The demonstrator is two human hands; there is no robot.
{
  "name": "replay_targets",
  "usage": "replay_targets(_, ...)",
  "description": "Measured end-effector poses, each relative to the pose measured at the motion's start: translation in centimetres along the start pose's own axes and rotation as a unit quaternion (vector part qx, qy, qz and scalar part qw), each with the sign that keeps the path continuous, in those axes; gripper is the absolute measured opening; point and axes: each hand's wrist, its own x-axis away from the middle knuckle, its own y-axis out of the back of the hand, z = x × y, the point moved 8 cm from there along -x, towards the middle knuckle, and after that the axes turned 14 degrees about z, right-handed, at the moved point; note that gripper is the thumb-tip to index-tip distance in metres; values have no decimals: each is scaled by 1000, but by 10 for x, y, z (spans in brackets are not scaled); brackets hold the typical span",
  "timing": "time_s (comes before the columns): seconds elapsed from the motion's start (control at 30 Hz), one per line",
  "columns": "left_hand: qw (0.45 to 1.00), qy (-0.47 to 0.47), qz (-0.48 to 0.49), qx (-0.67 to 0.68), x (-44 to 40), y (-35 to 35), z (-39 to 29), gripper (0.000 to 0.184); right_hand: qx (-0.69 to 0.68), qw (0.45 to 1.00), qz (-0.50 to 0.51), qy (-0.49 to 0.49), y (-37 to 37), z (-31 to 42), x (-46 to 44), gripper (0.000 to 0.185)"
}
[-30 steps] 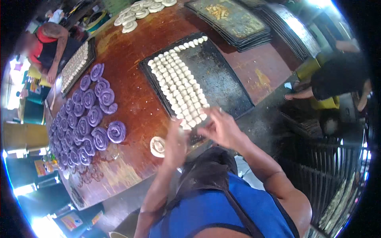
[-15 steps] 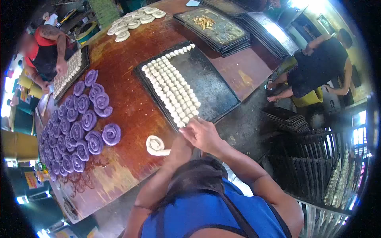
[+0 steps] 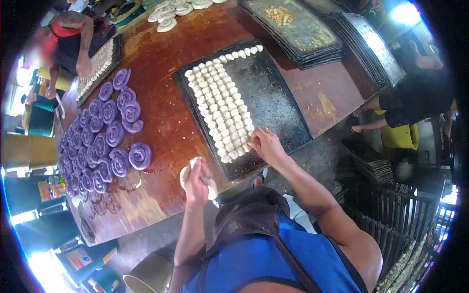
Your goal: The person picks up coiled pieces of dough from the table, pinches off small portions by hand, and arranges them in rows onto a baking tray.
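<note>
My left hand (image 3: 197,184) is closed around a white dough coil (image 3: 186,177) at the table's near edge, and part of the dough hangs beside the fingers. My right hand (image 3: 262,144) has its fingers pinched together at the near right end of the dough rows; whether a piece is between the fingertips is hidden. Small white dough pieces (image 3: 220,110) lie in several tight rows on the left part of a dark tray (image 3: 273,97), with one line running along its far edge. Purple dough coils (image 3: 115,133) cover the table's left side.
White coils (image 3: 183,9) lie at the far edge of the brown table (image 3: 161,107). Stacked trays (image 3: 303,29) stand at the back right. A co-worker in red (image 3: 68,36) handles another tray (image 3: 100,68) at left. Another person (image 3: 415,95) and a yellow bucket (image 3: 400,136) are at right.
My hands were together near the row ends and are now apart, the left on the white coil, the right at the tray. The view has shifted. The co-worker's arm has moved over their tray.
</note>
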Motion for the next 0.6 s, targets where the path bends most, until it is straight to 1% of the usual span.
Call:
replay_targets(0.03,978,56,-31,-200,3,4,-5,21,14,999,23,-32,2,11,-2,30)
replay_targets(0.07,912,105,-62,-393,5,3,-13,27,-3,1000,-14,-13,13,34,9,32)
replay_targets(0.1,893,33,32,-448,12,-33,-28,33,-21,998,-53,3,29,72,32,35)
replay_targets(0.13,859,-36,127,-495,31,-72,-42,41,-44,995,-33,81,35,118,51,37)
replay_targets(0.17,836,-70,167,-518,45,-80,-49,47,-63,986,-9,157,34,157,69,39)
replay_targets(0.2,811,-106,206,-537,60,-88,-55,54,-48,970,83,225,15,183,82,29)
replay_targets(0.27,786,-135,298,-524,71,-84,-54,68,-57,955,48,286,-4,200,87,31)
replay_targets(0.3,847,-35,308,-432,58,-62,-32,65,-47,956,44,286,-14,203,78,31)
replay_targets(0.33,847,-43,312,-428,50,-47,-18,65,-58,973,-12,224,-14,196,63,31)
replay_targets(0.37,915,46,264,-302,37,-20,5,54,-70,982,-69,161,-13,187,50,34)
replay_targets(0.4,953,134,212,-168,31,-12,12,45,-57,987,-32,149,-27,191,44,41)
replay_targets(0.43,957,139,185,-175,29,-14,12,43,-25,984,-47,169,-25,195,50,38)
replay_targets(0.47,958,133,186,-174,25,-15,5,43,6,980,-58,189,-21,197,52,36)
replay_targets(0.5,958,126,201,-163,22,-28,-12,33,10,979,-57,194,-12,199,42,36)
replay_targets(0.53,957,123,214,-151,17,-36,-19,25,24,975,-93,198,3,199,33,32)
replay_targets(0.57,956,78,231,-160,9,-46,-22,26,35,971,-126,201,15,198,26,30)
replay_targets(0.6,954,32,248,-168,1,-55,-25,29,33,972,-119,202,20,199,14,30)
